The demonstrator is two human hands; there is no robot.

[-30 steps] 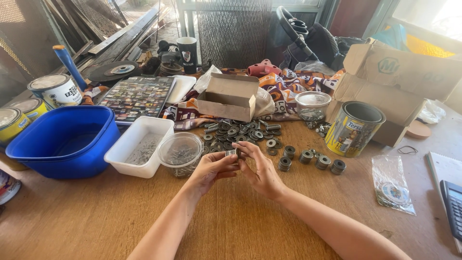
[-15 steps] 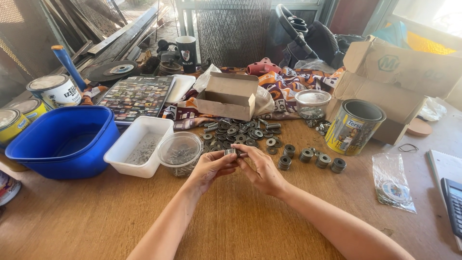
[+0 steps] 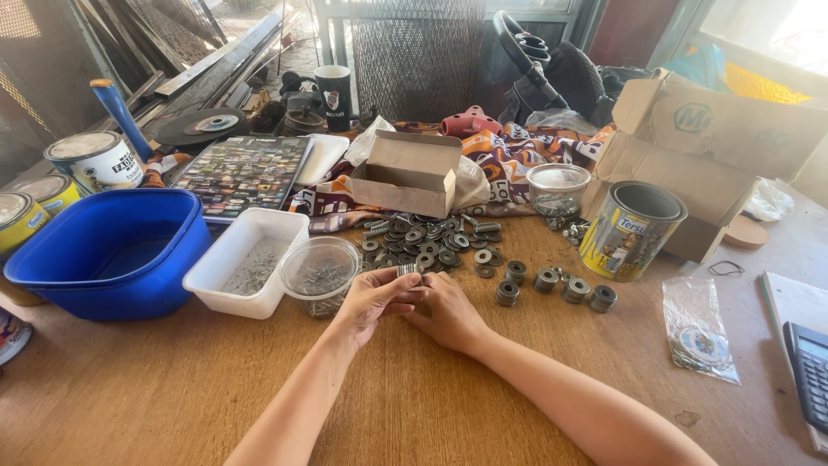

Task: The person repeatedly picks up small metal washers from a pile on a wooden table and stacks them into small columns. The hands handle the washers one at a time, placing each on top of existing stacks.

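Note:
My left hand [image 3: 373, 298] and my right hand [image 3: 448, 311] meet over the wooden table [image 3: 172, 388], fingers pinched together around a small stack of metal washers [image 3: 407, 271]. Just beyond them lies a loose pile of grey washers [image 3: 427, 238]. To the right of the hands stand several short stacks of washers [image 3: 552, 283]. A round clear tub of small metal parts [image 3: 321, 272] sits right beside my left hand.
A white rectangular tray [image 3: 246, 259] and a blue plastic basin [image 3: 112, 250] stand at the left, with paint cans [image 3: 95, 160] behind. An open cardboard box [image 3: 410, 173], a yellow tin [image 3: 632, 229], a clear bag [image 3: 699, 332] and a calculator [image 3: 811, 367] lie around.
Both hands have stayed in place, with only small finger movement on the washer stack. Nothing else has moved.

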